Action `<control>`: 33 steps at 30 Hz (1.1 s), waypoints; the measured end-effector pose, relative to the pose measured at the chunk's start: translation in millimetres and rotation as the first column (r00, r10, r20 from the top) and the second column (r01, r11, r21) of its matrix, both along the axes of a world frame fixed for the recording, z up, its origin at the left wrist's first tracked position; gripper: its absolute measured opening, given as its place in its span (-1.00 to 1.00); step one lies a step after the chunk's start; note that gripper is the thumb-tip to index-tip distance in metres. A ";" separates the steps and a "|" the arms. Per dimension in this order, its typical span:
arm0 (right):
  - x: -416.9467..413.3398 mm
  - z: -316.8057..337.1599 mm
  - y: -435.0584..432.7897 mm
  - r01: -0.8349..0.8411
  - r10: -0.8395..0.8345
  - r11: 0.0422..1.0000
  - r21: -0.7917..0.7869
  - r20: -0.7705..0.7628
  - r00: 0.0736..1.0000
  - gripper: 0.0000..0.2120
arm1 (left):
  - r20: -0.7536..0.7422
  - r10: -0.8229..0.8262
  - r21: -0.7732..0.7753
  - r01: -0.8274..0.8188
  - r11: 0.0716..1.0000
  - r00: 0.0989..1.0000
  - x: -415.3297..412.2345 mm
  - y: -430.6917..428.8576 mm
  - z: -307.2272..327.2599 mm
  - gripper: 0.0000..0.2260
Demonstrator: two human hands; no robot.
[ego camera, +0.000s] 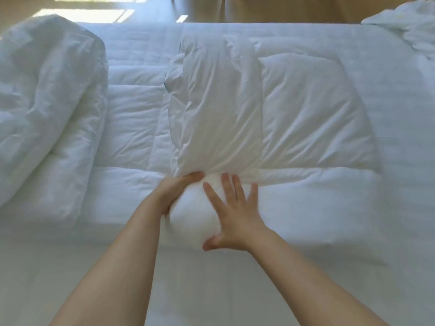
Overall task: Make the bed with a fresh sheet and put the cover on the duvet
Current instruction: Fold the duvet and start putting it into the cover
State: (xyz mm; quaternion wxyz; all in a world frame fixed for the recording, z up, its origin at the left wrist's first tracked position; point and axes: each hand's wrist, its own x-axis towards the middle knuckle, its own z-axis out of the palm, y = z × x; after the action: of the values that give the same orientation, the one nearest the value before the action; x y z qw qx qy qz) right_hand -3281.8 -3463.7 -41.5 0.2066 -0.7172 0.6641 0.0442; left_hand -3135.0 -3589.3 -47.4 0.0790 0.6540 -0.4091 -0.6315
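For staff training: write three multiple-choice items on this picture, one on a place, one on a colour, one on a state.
1. Where does the bunched bedding lie?
A left of the hands
B right of the hands
C on the floor

2. What colour is the duvet?
A red
B white
C black

3. How is the right hand?
A in a fist
B flat, fingers spread
C holding a cup

Answers: 1 A, it heaps at the bed's left edge. 2 B, its whole surface is white. 3 B, its spread fingers press the roll, which the left hand grips.
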 end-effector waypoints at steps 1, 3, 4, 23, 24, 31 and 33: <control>-0.8 -0.5 1.9 0.013 -0.012 1.000 -0.019 0.022 1.000 0.26 | -0.074 0.013 0.061 -0.008 0.998 0.997 -1.4 1.0 3.8 -0.13; -8.9 4.7 7.3 0.045 -0.038 0.995 -0.087 0.088 0.995 0.21 | -0.211 0.020 0.137 0.010 0.991 0.977 -14.8 8.7 16.4 -0.37; -15.7 10.8 10.7 0.075 -0.052 0.986 -0.148 0.154 0.987 0.14 | -0.286 0.026 0.143 0.015 0.990 0.958 -24.8 14.6 23.7 -0.49; -560.8 83.9 283.6 0.975 -0.967 0.130 -0.182 0.193 0.165 -0.22 | 0.125 -0.699 -0.832 0.458 0.312 0.704 -626.1 280.8 115.2 -0.31; -554.4 69.1 293.7 0.977 -0.967 0.164 -0.138 0.172 0.187 -0.22 | 0.315 -0.673 -0.773 0.593 0.227 0.669 -606.0 287.3 86.7 -0.32; -434.3 5.7 240.9 0.788 -0.783 0.616 -0.007 0.109 0.613 -0.32 | 0.808 -0.580 -0.054 0.993 0.103 0.104 -396.4 237.7 -11.3 -0.03; -380.5 -0.3 215.3 0.706 -0.705 0.708 0.021 0.083 0.704 -0.33 | 0.837 -0.544 0.012 0.994 0.113 0.052 -335.9 222.9 -7.0 -0.02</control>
State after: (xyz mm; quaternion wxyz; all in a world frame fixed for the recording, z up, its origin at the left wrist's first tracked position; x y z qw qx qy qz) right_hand -3662.3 -3248.4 -41.8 0.2310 -0.4113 0.8787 -0.0727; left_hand -3470.9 -3366.4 -54.4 -0.2616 0.3890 -0.8780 -0.0969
